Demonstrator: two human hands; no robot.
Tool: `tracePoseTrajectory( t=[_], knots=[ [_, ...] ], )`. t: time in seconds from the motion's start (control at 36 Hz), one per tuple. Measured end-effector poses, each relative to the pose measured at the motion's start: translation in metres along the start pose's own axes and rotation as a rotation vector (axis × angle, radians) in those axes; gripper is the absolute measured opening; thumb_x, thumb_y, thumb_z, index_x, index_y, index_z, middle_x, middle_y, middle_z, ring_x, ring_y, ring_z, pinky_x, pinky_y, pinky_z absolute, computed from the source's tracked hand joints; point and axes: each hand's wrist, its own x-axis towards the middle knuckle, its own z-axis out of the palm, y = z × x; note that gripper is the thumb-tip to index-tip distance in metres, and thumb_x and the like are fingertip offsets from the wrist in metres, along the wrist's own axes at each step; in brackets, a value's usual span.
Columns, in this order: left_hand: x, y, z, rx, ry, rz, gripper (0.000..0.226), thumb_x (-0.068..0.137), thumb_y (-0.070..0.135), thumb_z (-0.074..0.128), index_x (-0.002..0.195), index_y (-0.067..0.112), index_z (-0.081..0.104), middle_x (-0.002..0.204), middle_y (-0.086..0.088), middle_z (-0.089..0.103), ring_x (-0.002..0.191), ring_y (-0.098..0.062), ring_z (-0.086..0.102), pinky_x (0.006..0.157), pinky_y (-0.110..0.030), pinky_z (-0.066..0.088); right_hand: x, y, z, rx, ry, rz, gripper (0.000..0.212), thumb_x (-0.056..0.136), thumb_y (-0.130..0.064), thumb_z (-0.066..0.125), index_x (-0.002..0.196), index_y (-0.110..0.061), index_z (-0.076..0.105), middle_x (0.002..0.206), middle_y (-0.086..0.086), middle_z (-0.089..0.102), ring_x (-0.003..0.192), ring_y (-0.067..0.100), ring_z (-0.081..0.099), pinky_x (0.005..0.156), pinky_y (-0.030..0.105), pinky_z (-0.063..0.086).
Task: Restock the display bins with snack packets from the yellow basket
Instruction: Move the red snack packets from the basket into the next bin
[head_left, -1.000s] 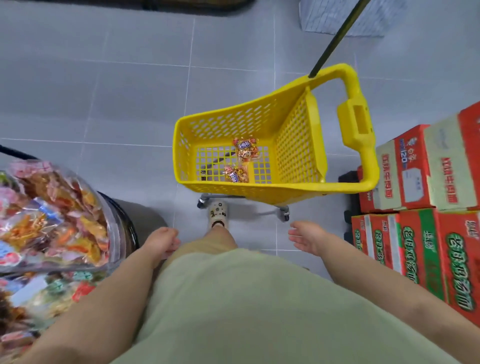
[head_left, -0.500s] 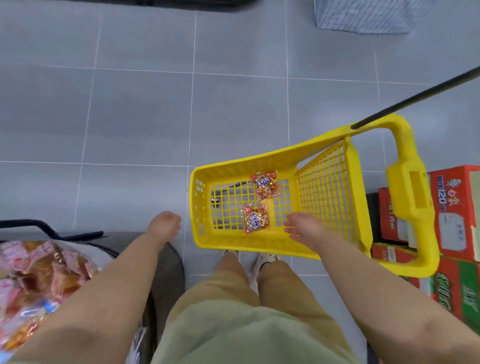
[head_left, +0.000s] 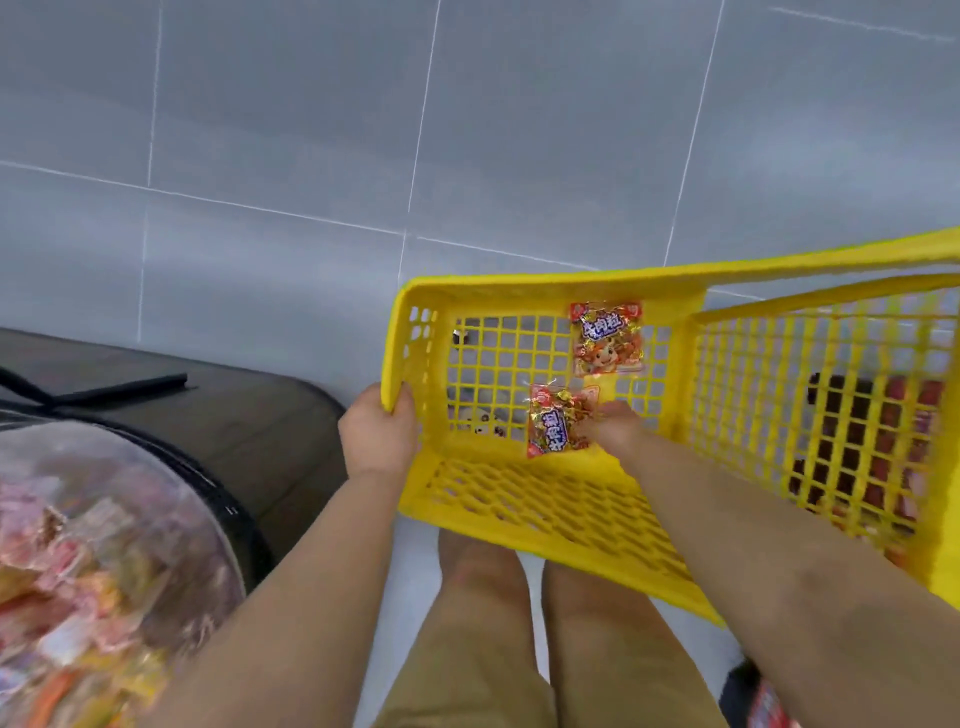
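The yellow basket (head_left: 519, 499) is nearly empty: only two snack packets show on its mesh floor. The left hand (head_left: 378, 434) grips the basket's near left corner rim, steadying it. The right hand (head_left: 615, 428) reaches inside and closes on the nearer packet (head_left: 553, 418); the other packet (head_left: 607, 338) lies toward the far wall. The display bin (head_left: 104, 561), at lower left, already looks well filled, so the restocking seems close to finished.

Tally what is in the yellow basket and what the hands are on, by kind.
Snack packets in the yellow basket: 2 (far packet, near packet)
Hands on the job: 2 (left hand on the basket corner, right hand at the near packet)
Baskets: 1
Total: 5
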Motion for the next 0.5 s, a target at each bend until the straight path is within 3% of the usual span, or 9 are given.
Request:
tracePoseTrajectory(
  t=[0.06, 0.14, 0.22, 0.31, 0.39, 0.44, 0.5],
  knots=[
    [0.002, -0.004, 0.002, -0.018, 0.012, -0.012, 0.023, 0.094, 0.021, 0.057, 0.072, 0.014, 0.057, 0.056, 0.004, 0.049, 0.052, -0.016, 0.046, 0.054, -0.017, 0.034, 0.015, -0.003, 0.006, 0.021, 0.03, 0.039, 0.053, 0.078, -0.022, 0.076, 0.119, 0.004, 0.055, 0.118, 0.019, 0.058, 0.112, 0.036, 0.055, 0.092, 0.044, 0.046],
    [0.006, -0.01, 0.005, -0.027, 0.013, -0.012, 0.026, 0.094, 0.025, 0.057, 0.073, 0.009, 0.06, 0.066, -0.006, 0.055, 0.069, -0.026, 0.052, 0.065, -0.03, 0.038, 0.034, -0.005, 0.014, 0.037, 0.12, 0.145, 0.101, 0.072, -0.037, 0.08, 0.143, 0.002, 0.02, 0.147, 0.015, 0.035, 0.132, 0.031, 0.038, 0.102, 0.037, 0.037],
    [0.007, -0.013, 0.008, -0.059, 0.027, -0.023, 0.037, 0.093, 0.024, 0.058, 0.058, 0.015, 0.049, 0.057, -0.002, 0.051, 0.061, -0.024, 0.05, 0.062, -0.031, 0.04, 0.048, -0.003, 0.024, 0.058, 0.123, 0.176, 0.12, 0.068, -0.045, 0.08, 0.148, -0.003, 0.001, 0.155, 0.011, 0.017, 0.141, 0.03, 0.021, 0.112, 0.035, 0.024],
    [0.008, -0.015, 0.008, -0.088, 0.028, -0.038, 0.042, 0.092, 0.024, 0.059, 0.053, 0.02, 0.044, 0.052, 0.006, 0.047, 0.05, -0.011, 0.046, 0.057, -0.026, 0.036, 0.055, 0.002, 0.03, 0.103, 0.107, 0.143, 0.116, 0.069, -0.04, 0.081, 0.148, -0.003, 0.005, 0.154, 0.012, 0.021, 0.14, 0.03, 0.025, 0.111, 0.034, 0.026],
    [0.007, -0.014, 0.008, -0.11, 0.025, -0.023, 0.042, 0.092, 0.025, 0.059, 0.053, 0.02, 0.045, 0.051, 0.007, 0.048, 0.048, -0.006, 0.047, 0.054, -0.025, 0.036, 0.049, 0.004, 0.031, 0.09, 0.153, 0.069, 0.091, 0.066, -0.04, 0.083, 0.135, -0.007, 0.036, 0.138, 0.011, 0.047, 0.123, 0.028, 0.048, 0.093, 0.033, 0.043],
    [0.007, -0.01, 0.005, -0.113, 0.021, -0.026, 0.042, 0.093, 0.026, 0.058, 0.054, 0.02, 0.044, 0.053, 0.005, 0.049, 0.051, -0.015, 0.051, 0.056, -0.029, 0.041, 0.038, 0.005, 0.028, 0.087, 0.16, 0.025, 0.064, 0.066, -0.041, 0.082, 0.117, -0.012, 0.056, 0.119, 0.006, 0.061, 0.103, 0.023, 0.059, 0.078, 0.029, 0.046],
    [0.003, -0.006, 0.003, -0.087, 0.003, 0.002, 0.035, 0.093, 0.026, 0.058, 0.06, 0.019, 0.048, 0.061, 0.0, 0.052, 0.067, -0.032, 0.06, 0.066, -0.037, 0.05, 0.021, 0.006, 0.023, 0.13, 0.131, -0.004, 0.046, 0.07, -0.039, 0.08, 0.103, -0.014, 0.06, 0.102, 0.003, 0.066, 0.086, 0.018, 0.062, 0.071, 0.025, 0.048]
  ],
)
